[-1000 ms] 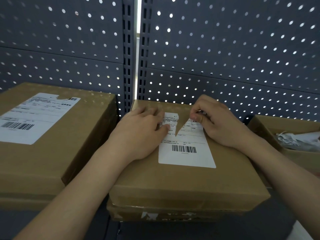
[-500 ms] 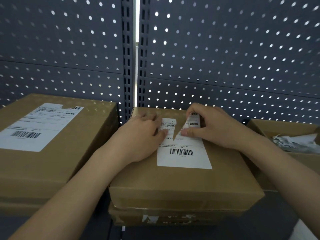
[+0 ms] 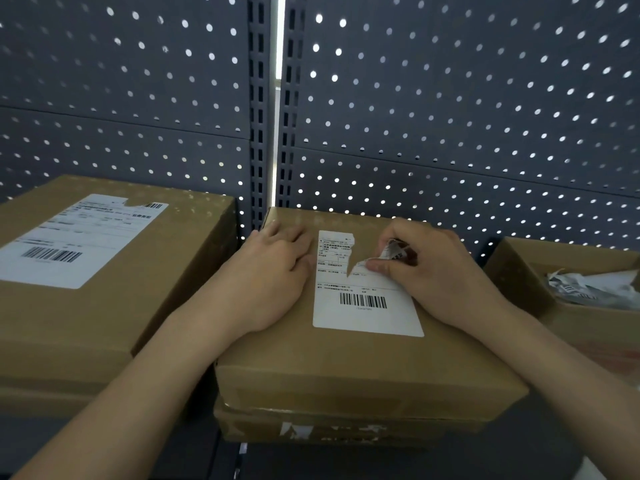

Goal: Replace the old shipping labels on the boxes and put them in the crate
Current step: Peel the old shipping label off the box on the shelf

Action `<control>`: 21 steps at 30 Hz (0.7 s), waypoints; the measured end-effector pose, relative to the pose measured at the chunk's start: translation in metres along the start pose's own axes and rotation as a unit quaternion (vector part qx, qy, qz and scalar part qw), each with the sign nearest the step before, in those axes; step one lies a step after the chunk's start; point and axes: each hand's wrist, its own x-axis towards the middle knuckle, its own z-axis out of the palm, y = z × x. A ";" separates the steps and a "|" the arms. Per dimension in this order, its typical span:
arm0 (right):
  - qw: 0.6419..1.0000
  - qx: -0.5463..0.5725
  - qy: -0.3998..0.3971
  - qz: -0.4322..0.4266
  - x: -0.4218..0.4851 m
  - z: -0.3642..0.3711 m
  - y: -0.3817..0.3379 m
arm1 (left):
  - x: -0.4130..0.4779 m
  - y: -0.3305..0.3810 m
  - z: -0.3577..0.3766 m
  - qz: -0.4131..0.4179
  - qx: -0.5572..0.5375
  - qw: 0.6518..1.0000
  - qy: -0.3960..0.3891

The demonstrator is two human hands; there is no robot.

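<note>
Head view: my left grip [image 3: 273, 271] lies flat with straight fingers on the box [image 3: 346, 368], just beside the old label [image 3: 363, 306], pressing so the carton cannot slide as I pull; my right grip [image 3: 440, 275] pinches the torn strip [image 3: 393, 252] at the label's far right corner, folded back low so it peels rather than rips, since a notch already splits the paper; the barcode half is stuck flat; paper scraps [image 3: 588, 289] lie in the open carton [image 3: 512, 271] at my right, probably for waste.
</note>
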 end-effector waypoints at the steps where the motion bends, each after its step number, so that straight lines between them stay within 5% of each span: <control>1: 1.000 0.004 0.004 -0.001 -0.001 0.000 0.000 | 0.000 -0.001 0.001 -0.002 -0.006 1.000 -0.001; 21: 0.992 0.110 0.061 0.008 -0.012 -0.001 -0.003 | -0.001 -0.002 0.002 -0.009 -0.028 1.000 -0.002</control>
